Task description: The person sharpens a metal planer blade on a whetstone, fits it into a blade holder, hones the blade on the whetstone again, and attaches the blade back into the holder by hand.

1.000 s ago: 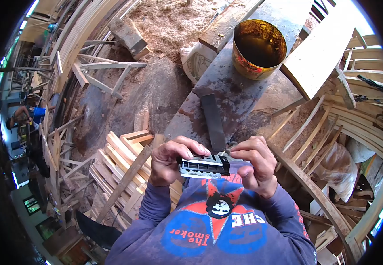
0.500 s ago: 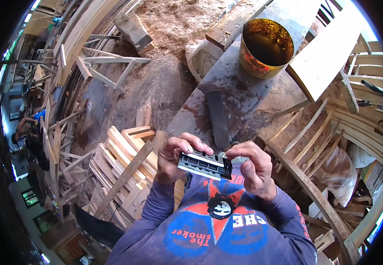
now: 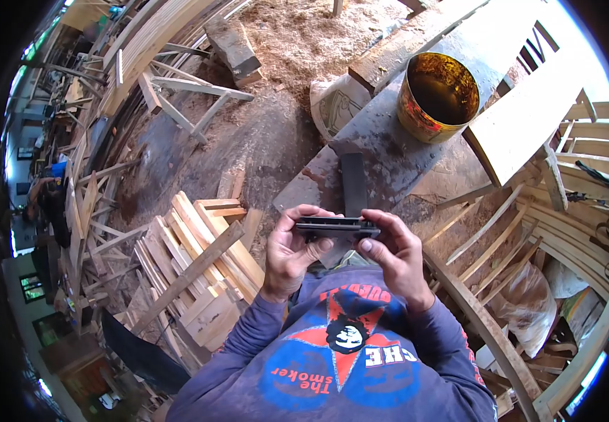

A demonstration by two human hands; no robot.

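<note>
Both my hands hold a small black slotted block (image 3: 337,226), seen nearly edge-on in front of my chest. My left hand (image 3: 292,254) grips its left end, with the fingers along the far side and the thumb underneath. At the other end, my right hand (image 3: 397,254) pinches it between fingers and thumb. Just beyond the block, a flat dark bar like a sharpening stone (image 3: 353,184) lies on the wet, stained bench (image 3: 389,169). Farther along the bench stands a round, rusty yellow tin (image 3: 420,121) with dark liquid inside.
Stacked wooden pieces (image 3: 209,246) lie to the left of my arms. A wide pale board (image 3: 529,105) stands right of the tin. Curved wooden strips (image 3: 487,309) and plastic bags (image 3: 526,302) are at the right. Sawdust (image 3: 304,35) covers the far floor. Another person (image 3: 51,204) is at the far left.
The block has been tilted from showing its slotted face to nearly edge-on. My right hand, partly open beside it before, has closed on its right end. The view has shifted slightly.
</note>
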